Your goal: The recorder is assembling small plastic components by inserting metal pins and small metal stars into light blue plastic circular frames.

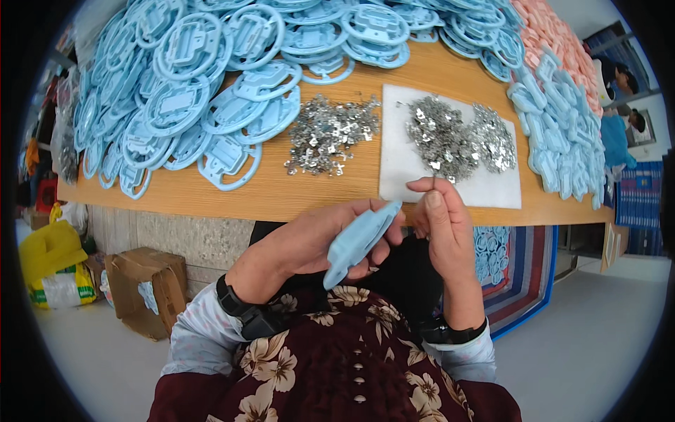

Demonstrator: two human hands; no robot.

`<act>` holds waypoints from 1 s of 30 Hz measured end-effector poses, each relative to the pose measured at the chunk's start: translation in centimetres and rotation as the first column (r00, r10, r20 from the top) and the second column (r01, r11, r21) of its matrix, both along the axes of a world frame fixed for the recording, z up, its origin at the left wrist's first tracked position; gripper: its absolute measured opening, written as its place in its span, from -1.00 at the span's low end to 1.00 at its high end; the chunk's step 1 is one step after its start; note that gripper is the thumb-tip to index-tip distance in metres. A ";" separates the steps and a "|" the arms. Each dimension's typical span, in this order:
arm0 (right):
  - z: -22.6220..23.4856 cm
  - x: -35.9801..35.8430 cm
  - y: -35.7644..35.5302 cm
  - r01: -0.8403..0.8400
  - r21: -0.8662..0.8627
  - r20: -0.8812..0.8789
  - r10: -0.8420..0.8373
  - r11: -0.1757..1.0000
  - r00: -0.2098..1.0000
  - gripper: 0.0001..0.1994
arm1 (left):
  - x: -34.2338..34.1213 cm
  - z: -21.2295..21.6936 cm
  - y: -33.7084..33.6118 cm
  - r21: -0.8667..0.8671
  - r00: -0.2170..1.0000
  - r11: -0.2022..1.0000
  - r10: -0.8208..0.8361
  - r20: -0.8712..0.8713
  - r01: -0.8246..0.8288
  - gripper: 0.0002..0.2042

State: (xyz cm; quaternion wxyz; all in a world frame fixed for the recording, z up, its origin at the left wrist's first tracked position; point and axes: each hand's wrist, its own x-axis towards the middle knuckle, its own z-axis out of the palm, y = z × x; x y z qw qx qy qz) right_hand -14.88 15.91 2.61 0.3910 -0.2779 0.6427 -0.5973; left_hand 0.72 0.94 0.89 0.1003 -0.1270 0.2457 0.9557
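While light-blue round openwork plastic frames pile up well L of the flat square white pad and behind it, small silver metal clips heap just off its L edge, w/ bare wood btwn them and the brown wooden table's front edge. L hand, fingers curled round a tilted light-blue moulded plastic piece, is nearer the wearer than the pad's front L corner. R hand, at the pad's front edge, pinches a thin dark sliver btwn thumb & index; can't tell its exact type. Silver metal parts cover the pad's mid & far R; white margin L & front. R of pad, past a narrow wood gap: oblong light-blue plastic pieces, w/ coral-pink ones behind.
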 end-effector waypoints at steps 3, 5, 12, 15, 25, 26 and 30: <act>0.2 0.3 -1.6 0.016 0.085 -0.510 0.029 0.996 0.859 -0.85 | 1.9 -0.8 -0.6 -0.163 0.998 0.986 0.011 -0.068 -0.022 -0.60; -0.1 0.9 -3.4 -0.036 0.087 -0.690 0.086 0.996 0.719 -0.86 | 3.2 -0.8 -1.2 -0.223 0.996 0.973 0.035 -0.087 -0.054 -0.58; -1.0 2.7 -7.7 -0.067 0.139 -0.879 0.154 0.988 0.451 -0.88 | 6.0 -0.1 -2.4 -0.456 0.994 0.884 0.100 -0.039 -0.107 -0.61; -0.8 3.3 -8.2 -0.055 0.188 -0.883 0.193 0.981 0.428 -0.88 | 6.4 -0.6 -2.5 -0.449 0.995 0.888 0.101 -0.016 -0.097 -0.61; -1.4 2.7 -8.1 -0.059 0.170 -0.918 0.180 0.984 0.353 -0.89 | 5.9 -0.3 -2.4 -0.540 0.994 0.838 0.103 0.021 -0.075 -0.64; -1.5 2.5 -7.9 -0.035 0.171 -0.925 0.173 0.985 0.339 -0.89 | 5.8 -0.1 -2.4 -0.533 0.995 0.843 0.101 0.017 -0.076 -0.64; -1.4 1.1 -6.6 0.046 0.133 -0.932 0.109 0.990 0.344 -0.90 | 5.1 -0.1 -2.2 -0.484 0.995 0.871 0.096 0.005 -0.081 -0.63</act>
